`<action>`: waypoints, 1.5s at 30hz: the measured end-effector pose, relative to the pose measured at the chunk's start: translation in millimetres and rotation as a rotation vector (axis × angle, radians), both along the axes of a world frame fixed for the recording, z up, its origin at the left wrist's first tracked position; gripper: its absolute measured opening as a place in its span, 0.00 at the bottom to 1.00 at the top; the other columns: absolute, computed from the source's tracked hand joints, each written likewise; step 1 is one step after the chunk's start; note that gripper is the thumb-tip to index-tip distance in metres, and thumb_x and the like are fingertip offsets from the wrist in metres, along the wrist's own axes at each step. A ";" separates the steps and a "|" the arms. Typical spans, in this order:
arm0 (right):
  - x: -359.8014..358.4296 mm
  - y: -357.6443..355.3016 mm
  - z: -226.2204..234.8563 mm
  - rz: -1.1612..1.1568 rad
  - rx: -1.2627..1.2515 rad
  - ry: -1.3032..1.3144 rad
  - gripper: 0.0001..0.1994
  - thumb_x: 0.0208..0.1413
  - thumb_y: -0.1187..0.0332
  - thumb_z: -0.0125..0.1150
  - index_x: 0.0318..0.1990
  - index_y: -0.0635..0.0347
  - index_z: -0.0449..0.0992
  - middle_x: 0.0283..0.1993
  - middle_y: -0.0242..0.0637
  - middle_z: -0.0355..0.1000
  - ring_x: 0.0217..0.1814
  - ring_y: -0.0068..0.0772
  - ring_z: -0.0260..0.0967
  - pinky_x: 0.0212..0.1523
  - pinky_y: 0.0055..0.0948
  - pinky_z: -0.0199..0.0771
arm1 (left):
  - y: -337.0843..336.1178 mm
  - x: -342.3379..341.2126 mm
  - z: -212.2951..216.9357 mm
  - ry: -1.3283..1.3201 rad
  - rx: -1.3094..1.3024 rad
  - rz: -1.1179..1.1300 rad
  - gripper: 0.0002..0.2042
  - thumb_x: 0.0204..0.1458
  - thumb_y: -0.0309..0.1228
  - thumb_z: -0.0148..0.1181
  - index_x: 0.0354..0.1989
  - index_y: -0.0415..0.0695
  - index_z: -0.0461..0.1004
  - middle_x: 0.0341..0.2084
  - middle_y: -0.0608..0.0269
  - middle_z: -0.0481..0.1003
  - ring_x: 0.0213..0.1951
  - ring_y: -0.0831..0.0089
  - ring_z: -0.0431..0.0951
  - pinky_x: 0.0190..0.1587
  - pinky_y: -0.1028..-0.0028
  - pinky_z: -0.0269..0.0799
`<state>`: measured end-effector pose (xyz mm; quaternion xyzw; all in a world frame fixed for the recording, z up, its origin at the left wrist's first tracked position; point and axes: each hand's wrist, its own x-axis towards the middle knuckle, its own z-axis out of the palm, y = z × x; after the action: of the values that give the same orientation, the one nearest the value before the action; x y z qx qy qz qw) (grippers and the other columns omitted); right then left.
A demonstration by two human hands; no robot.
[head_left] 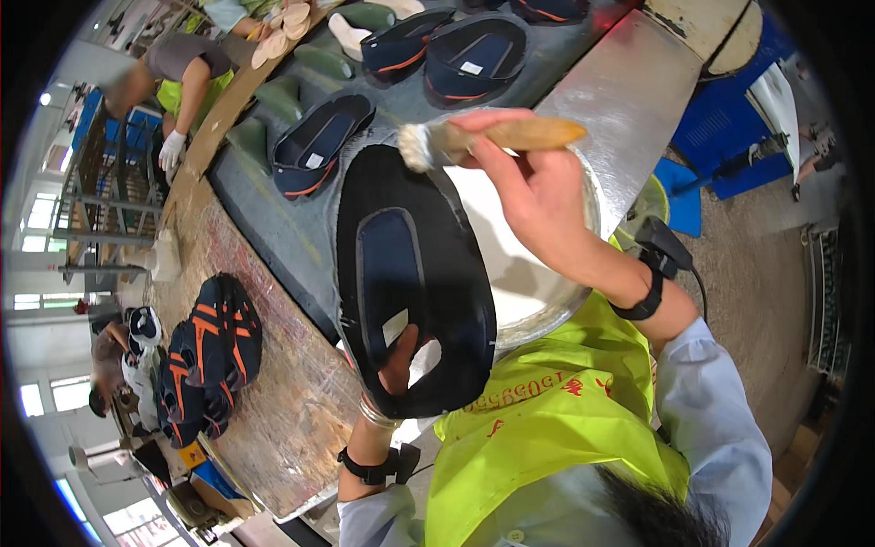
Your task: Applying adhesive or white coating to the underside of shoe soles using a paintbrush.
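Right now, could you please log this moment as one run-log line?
left hand: holds black shoe upper | right hand: wooden brush, bristles at upper's top edge | metal bowl: white glue, beneath

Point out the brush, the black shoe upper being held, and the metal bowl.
brush [497, 137], head view, on the wooden handle near the bristles.
black shoe upper [437, 246], head view, on its black outer edge.
metal bowl [547, 314], head view, on the lower rim.

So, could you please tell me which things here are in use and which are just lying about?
In use: shoe upper in left hand; brush in right hand; metal bowl.
Lying about: stacked uppers; shoes on the belt.
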<state>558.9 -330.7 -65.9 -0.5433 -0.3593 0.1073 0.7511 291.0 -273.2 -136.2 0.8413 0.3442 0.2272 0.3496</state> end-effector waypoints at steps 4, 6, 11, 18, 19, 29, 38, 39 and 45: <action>-5.4 -0.9 -13.0 -0.012 -0.026 0.077 0.08 0.60 0.76 0.54 0.44 0.69 0.75 0.40 0.40 0.75 0.40 0.29 0.77 0.41 0.24 0.77 | 10.0 11.4 7.9 0.012 0.254 0.009 0.16 0.44 0.24 0.67 0.44 0.36 0.75 0.37 0.54 0.78 0.37 0.59 0.79 0.41 0.64 0.75; -19.3 -17.2 -28.9 0.056 -0.193 0.166 0.09 0.62 0.75 0.52 0.46 0.70 0.72 0.44 0.40 0.74 0.43 0.27 0.74 0.45 0.26 0.77 | 19.4 17.8 12.5 -0.022 0.375 0.002 0.15 0.45 0.24 0.66 0.43 0.36 0.75 0.37 0.52 0.78 0.37 0.58 0.79 0.42 0.64 0.74; -43.6 -52.7 -58.0 0.197 -0.410 0.322 0.08 0.62 0.74 0.52 0.45 0.70 0.72 0.42 0.40 0.74 0.41 0.26 0.73 0.43 0.25 0.77 | 36.3 29.1 13.2 -0.223 -0.157 0.159 0.13 0.51 0.25 0.63 0.45 0.35 0.75 0.40 0.54 0.78 0.41 0.64 0.77 0.49 0.68 0.71; -31.0 -59.7 -41.9 0.509 -0.613 0.065 0.09 0.60 0.73 0.54 0.40 0.72 0.75 0.29 0.44 0.75 0.34 0.31 0.76 0.37 0.27 0.74 | 50.6 26.5 -5.4 -0.277 -0.160 0.099 0.19 0.54 0.22 0.55 0.55 0.33 0.67 0.44 0.58 0.76 0.41 0.74 0.76 0.46 0.76 0.72; -28.2 -54.7 -40.4 0.444 -0.573 0.064 0.09 0.60 0.73 0.54 0.40 0.72 0.75 0.29 0.44 0.76 0.34 0.32 0.76 0.37 0.28 0.74 | 51.7 25.8 -7.9 -0.239 -0.063 0.093 0.20 0.54 0.22 0.55 0.56 0.33 0.67 0.44 0.58 0.76 0.41 0.74 0.76 0.46 0.76 0.72; -49.7 -52.7 -41.2 0.413 -0.567 0.262 0.09 0.64 0.73 0.49 0.48 0.68 0.70 0.46 0.39 0.72 0.44 0.25 0.72 0.46 0.26 0.76 | 87.1 26.3 -88.6 -0.647 -0.305 0.331 0.15 0.60 0.26 0.50 0.52 0.31 0.68 0.48 0.50 0.74 0.48 0.67 0.74 0.52 0.71 0.69; -43.8 -64.1 -23.8 0.786 -0.432 0.707 0.11 0.63 0.72 0.51 0.46 0.72 0.73 0.38 0.42 0.76 0.40 0.31 0.76 0.43 0.28 0.78 | 86.2 42.4 -52.1 -0.617 -0.079 0.314 0.19 0.66 0.36 0.42 0.53 0.31 0.67 0.47 0.52 0.73 0.48 0.67 0.74 0.55 0.71 0.68; -46.6 -56.6 -27.5 0.738 -0.412 0.657 0.11 0.63 0.72 0.52 0.46 0.72 0.73 0.38 0.42 0.76 0.40 0.31 0.76 0.42 0.28 0.77 | 76.8 48.8 -37.5 -0.548 -0.038 0.207 0.19 0.66 0.37 0.42 0.54 0.32 0.66 0.48 0.52 0.73 0.48 0.67 0.74 0.55 0.70 0.68; -39.6 -41.4 -41.2 0.413 -0.466 0.241 0.07 0.61 0.76 0.54 0.45 0.68 0.72 0.44 0.37 0.72 0.42 0.24 0.71 0.45 0.25 0.75 | 34.8 61.6 -0.7 -0.625 -0.271 0.401 0.15 0.63 0.34 0.49 0.49 0.33 0.69 0.45 0.52 0.74 0.44 0.70 0.76 0.49 0.72 0.73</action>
<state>519.3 -372.1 -107.2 -0.5997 -0.3362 0.3998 0.6062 352.6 -238.4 -136.9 0.5938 0.4057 0.4885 0.4941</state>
